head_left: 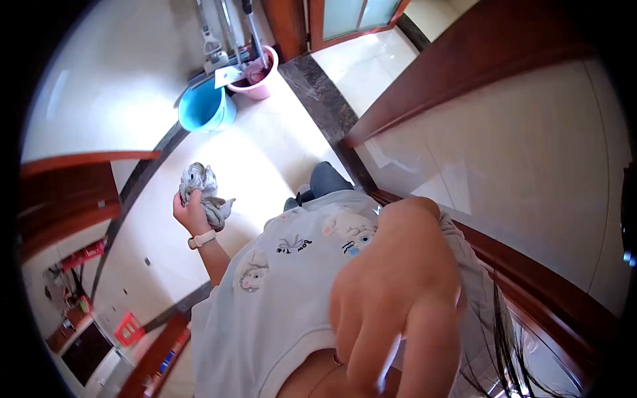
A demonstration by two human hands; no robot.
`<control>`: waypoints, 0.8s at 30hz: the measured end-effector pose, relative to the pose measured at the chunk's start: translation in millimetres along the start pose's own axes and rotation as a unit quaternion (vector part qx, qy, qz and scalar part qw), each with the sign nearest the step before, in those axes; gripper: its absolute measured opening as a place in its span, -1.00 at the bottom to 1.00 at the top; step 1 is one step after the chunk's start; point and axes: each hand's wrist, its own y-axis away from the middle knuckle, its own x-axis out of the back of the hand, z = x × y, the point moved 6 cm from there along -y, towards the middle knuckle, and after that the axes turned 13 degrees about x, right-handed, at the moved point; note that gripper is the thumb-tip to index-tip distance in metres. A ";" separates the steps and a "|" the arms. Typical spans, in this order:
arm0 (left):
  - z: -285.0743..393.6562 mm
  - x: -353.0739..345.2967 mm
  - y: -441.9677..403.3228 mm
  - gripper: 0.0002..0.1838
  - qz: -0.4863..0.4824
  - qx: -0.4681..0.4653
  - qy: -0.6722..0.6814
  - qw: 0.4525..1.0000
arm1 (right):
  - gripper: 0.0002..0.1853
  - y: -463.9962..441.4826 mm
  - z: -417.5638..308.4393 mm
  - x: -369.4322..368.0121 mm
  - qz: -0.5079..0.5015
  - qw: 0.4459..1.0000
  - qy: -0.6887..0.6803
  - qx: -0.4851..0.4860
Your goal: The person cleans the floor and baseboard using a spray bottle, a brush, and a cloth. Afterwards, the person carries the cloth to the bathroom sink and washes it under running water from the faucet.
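A crumpled grey-white cloth (207, 192) is held in my left hand (192, 211), out to the left over the pale floor. A light band circles that wrist. My right hand (398, 292) is large and close to the camera, in front of my white printed shirt (292, 252). Its fingers point down and are bent, some pressed side by side, with a gap beside the nearest one. The fingertips run past the lower edge of the view, so anything at them is hidden.
A blue bucket (202, 108) and a pink bucket (260, 83) stand by the wall, with mop handles rising near them. A dark threshold strip (318, 99) crosses the floor. Wood-trimmed wall panels are on the right, and a red stool-like object (129, 330) is at lower left.
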 end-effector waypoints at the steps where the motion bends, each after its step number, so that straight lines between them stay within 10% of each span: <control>1: 6.0 -7.6 -3.9 -0.73 -0.017 -0.022 0.008 1.000 | -0.60 7.2 3.3 -11.1 0.065 0.997 0.000 0.029; 6: 41.2 -85.1 -76.6 -0.71 -0.091 -0.012 0.042 0.995 | -0.58 32.7 -3.1 59.6 0.207 0.976 -0.008 0.066; 9: 72.4 -136.4 -115.0 -0.67 -0.113 -0.008 0.049 0.992 | -0.56 31.1 -30.6 114.7 0.064 0.994 0.089 0.021; 15: 122.7 -253.8 -188.6 -0.67 -0.164 -0.026 -0.037 0.986 | -0.67 46.8 -104.5 204.5 0.174 0.950 0.246 0.084; 24: 227.3 -555.3 -203.4 -0.69 -0.433 -0.085 -0.129 0.888 | -0.84 100.0 -230.4 274.2 0.138 0.887 0.424 0.115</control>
